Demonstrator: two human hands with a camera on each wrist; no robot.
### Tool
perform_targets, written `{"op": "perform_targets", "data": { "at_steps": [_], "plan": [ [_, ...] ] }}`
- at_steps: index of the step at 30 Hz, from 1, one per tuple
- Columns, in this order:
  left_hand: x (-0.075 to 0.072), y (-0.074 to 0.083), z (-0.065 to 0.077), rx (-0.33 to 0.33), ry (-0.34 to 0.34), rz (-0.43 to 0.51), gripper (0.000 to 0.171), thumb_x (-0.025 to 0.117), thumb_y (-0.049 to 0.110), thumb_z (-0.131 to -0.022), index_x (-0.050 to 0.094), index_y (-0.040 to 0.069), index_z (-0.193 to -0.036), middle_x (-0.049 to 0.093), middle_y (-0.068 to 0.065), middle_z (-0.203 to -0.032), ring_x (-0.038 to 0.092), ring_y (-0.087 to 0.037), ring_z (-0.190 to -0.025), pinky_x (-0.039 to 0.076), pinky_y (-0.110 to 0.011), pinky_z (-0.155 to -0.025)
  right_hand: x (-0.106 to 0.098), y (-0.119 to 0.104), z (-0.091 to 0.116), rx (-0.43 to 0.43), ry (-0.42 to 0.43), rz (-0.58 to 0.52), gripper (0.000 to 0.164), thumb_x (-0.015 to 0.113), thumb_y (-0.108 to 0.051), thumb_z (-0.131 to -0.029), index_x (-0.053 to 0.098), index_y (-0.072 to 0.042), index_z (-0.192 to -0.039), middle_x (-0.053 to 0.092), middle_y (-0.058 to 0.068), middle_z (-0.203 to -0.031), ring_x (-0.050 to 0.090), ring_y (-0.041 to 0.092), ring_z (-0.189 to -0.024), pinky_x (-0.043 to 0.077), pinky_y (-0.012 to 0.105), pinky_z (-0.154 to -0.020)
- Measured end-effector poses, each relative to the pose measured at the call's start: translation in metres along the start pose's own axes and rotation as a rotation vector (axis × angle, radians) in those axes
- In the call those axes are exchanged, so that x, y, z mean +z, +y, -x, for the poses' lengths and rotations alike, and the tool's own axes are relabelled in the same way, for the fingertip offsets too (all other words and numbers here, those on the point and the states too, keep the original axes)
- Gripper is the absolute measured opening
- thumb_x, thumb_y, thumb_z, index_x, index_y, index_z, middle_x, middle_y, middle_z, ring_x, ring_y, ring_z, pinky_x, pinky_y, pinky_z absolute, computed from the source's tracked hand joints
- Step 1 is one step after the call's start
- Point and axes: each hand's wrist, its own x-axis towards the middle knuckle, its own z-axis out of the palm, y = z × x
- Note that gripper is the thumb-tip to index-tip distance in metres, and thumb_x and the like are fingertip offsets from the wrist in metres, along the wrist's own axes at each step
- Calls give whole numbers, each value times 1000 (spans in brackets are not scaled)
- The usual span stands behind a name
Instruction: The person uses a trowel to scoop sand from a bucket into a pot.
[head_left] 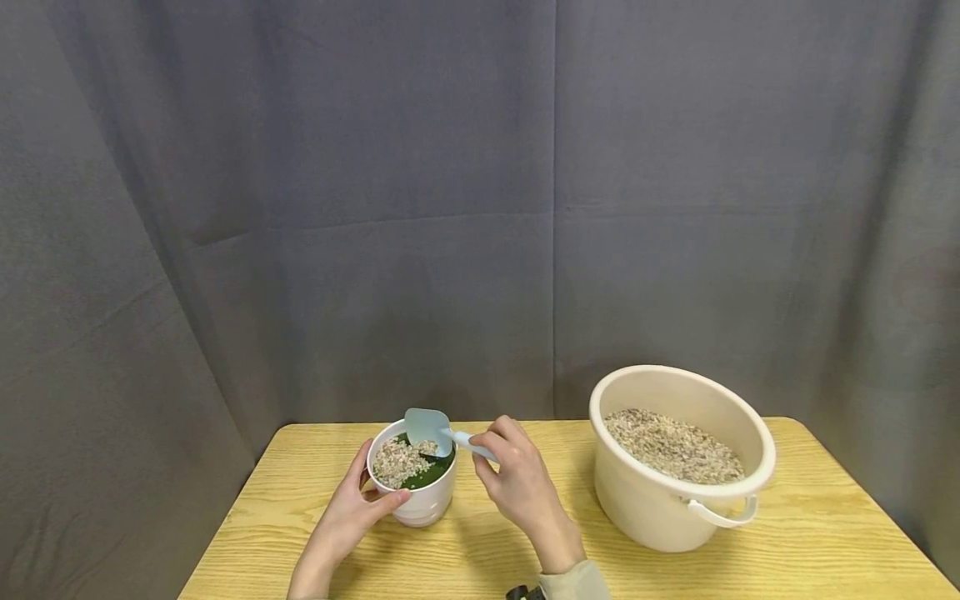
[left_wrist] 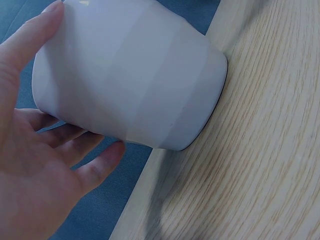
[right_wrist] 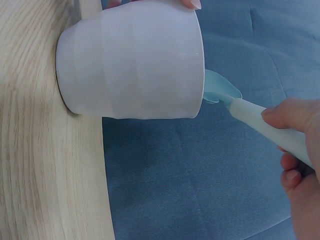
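Note:
A small white pot (head_left: 423, 508) stands on the table, with pale grainy gravel (head_left: 399, 460) covering part of a dark green surface inside it. My left hand (head_left: 348, 517) holds the pot from its left side, thumb near the front rim and fingers round the far side; the left wrist view shows the pot's ribbed wall (left_wrist: 135, 75). In my right hand (head_left: 517, 479) is the pale handle of a light-blue trowel (head_left: 429, 429). The blade tilts down over the pot's right rim, its tip inside the pot. From the right wrist view, the wall hides most of that blade (right_wrist: 217, 87).
A large cream bucket (head_left: 652, 521) with a white handle (head_left: 723, 518) stands at the right of the wooden table (head_left: 255, 533). Gravel (head_left: 675, 448) lies inside it. Behind the table hangs a grey-blue curtain (head_left: 420, 208).

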Motion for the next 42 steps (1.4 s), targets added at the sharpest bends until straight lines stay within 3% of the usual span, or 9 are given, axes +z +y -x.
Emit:
{"op": "perform_targets", "data": {
  "at_steps": [14,35,42],
  "plan": [
    [-1,-1,0,11,-1,-3,99,82,19,-80,19,12,-156,39,-22,-147,53,-36,-119,51,-32,-89,3,2,-2,-97,61,-43,26,73,13,-72,71,-8,-88,53,-2,-84,49,13,-75,43,18,-64],
    [-1,0,0,-4,1,-38,101,83,21,-80,17,13,-156,35,-22,-151,52,-36,-122,50,-35,-93,5,7,-2,-128,71,-26,26,75,12,-72,72,-8,-89,57,0,-87,50,16,-76,43,22,-64],
    [-1,0,0,-1,2,-26,100,83,20,-80,19,13,-156,35,-21,-151,51,-35,-121,49,-32,-91,3,8,-1,-84,98,-35,24,75,11,-73,73,-6,-90,56,2,-86,52,17,-77,48,26,-68]
  ]
}}
